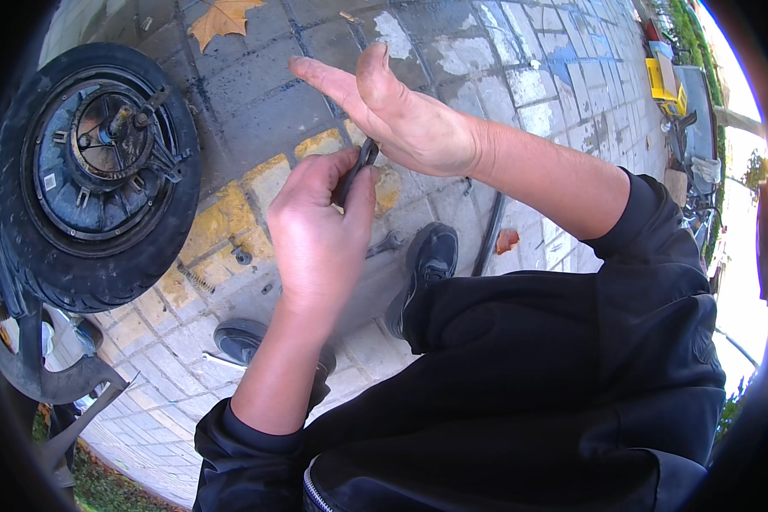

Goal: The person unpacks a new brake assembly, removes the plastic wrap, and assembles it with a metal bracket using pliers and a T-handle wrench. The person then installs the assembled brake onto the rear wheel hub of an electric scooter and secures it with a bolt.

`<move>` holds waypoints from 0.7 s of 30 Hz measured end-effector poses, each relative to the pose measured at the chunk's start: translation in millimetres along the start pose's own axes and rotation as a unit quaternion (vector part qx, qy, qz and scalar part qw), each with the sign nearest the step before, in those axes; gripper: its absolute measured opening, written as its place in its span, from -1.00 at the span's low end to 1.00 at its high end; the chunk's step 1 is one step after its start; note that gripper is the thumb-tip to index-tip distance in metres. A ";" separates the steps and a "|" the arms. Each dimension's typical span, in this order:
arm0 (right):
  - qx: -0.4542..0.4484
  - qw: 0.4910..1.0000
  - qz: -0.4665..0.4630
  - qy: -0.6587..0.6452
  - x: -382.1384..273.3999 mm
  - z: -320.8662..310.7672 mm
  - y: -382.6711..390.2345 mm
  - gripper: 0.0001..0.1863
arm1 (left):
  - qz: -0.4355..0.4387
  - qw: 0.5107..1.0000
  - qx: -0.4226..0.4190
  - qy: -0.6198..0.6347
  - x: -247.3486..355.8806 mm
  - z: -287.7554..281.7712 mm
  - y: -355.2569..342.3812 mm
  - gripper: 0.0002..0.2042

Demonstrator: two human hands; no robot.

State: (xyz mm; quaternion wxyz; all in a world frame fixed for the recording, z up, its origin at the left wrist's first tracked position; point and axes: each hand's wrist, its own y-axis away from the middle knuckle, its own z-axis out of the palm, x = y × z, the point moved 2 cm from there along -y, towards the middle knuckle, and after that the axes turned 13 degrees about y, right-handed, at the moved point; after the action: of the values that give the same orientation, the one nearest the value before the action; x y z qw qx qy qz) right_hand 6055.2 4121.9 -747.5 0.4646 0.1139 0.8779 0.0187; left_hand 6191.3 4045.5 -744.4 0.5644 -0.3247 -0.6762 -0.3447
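My left hand (316,226) pinches a small dark metal part (364,164) between thumb and fingers. The part looks flat and curved, but its exact kind is unclear because the fingers cover much of it. Just beyond it, my right hand (410,124) is stretched out with its fingers extended, its lower palm close to or touching the part's upper end. To the left, a wheel with a black tyre (175,200) lies tilted, its hub (102,154) and axle facing up.
Around my shoes (433,256) on the paving lie a wrench (386,245), a coil spring (196,278), a small bolt-like part (241,254) and a dark rod (489,232). A metal frame (64,382) stands at lower left. A yellow box (664,85) sits far right.
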 end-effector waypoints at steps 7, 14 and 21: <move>0.002 0.999 -0.003 0.046 2.1 -1.1 -2.9 -0.04 | 0.014 1.000 -0.009 0.009 1.7 -0.7 -0.9 -0.82; -0.006 0.999 0.013 -0.049 1.6 -2.9 -2.4 0.21 | 0.050 0.999 -0.014 0.001 9.7 3.2 1.4 -0.86; -0.001 0.970 0.059 -0.238 -1.4 -7.5 -2.4 0.24 | 0.002 1.000 0.001 0.025 2.3 -7.5 -1.2 -0.84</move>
State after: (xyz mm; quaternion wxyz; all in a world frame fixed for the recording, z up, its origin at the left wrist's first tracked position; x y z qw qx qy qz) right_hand 6049.4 4119.8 -742.4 0.6581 0.1658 0.7341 0.0196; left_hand 6194.0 4038.7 -741.4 0.5818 -0.3166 -0.6617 -0.3513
